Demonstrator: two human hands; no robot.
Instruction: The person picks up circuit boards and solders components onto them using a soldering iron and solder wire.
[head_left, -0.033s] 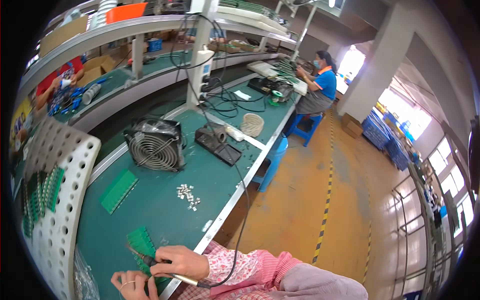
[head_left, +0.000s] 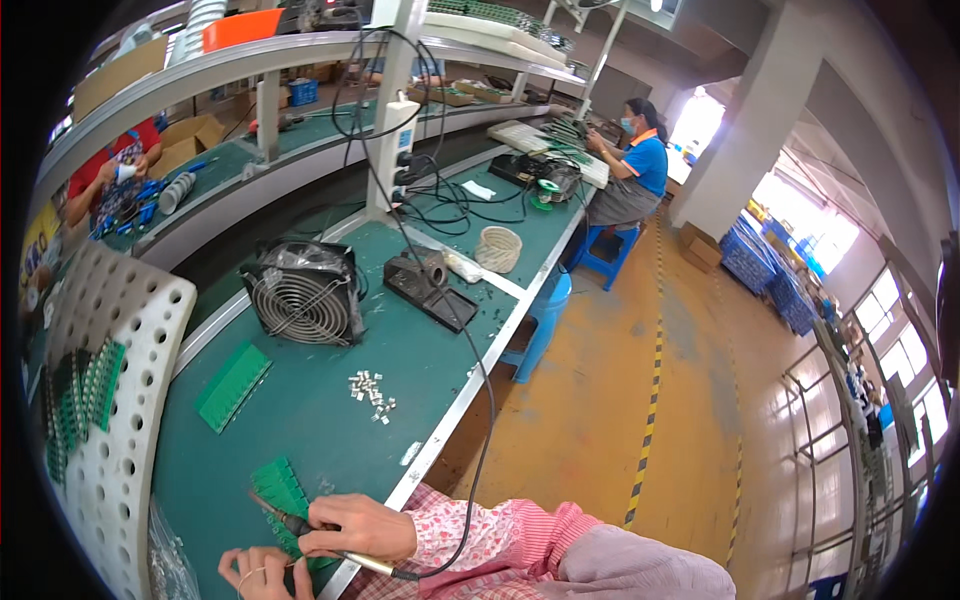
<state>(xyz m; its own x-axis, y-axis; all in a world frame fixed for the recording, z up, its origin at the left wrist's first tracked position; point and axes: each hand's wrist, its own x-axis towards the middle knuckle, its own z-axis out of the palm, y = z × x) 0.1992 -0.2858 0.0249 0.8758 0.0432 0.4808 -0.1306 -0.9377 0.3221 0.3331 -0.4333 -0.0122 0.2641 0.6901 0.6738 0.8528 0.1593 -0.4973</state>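
Note:
My right hand [head_left: 362,527] is closed round a soldering iron [head_left: 297,524], its tip slanting up and left over a green circuit board panel [head_left: 283,484]. A black cord runs from the iron's rear end. Beside the panel's near end, my left hand [head_left: 262,574] is closed in a pinch, with a thin pale strand of solder wire [head_left: 250,572] across its fingers. The fingers partly hide the near part of the panel. Farther up the bench lies a second green panel [head_left: 233,386]. Small white-and-silver parts [head_left: 372,394] lie in a loose pile to its right.
A fan [head_left: 304,296] stands beyond the boards, near a soldering iron stand [head_left: 430,286] and a round woven-looking holder [head_left: 498,249]. At left leans a white perforated rack [head_left: 128,390] with green boards. The bench edge [head_left: 440,440] runs along my right. Co-workers sit farther off.
The whole view has shifted very slightly. Both hands, the soldering iron and the panel keep nearly the same places.

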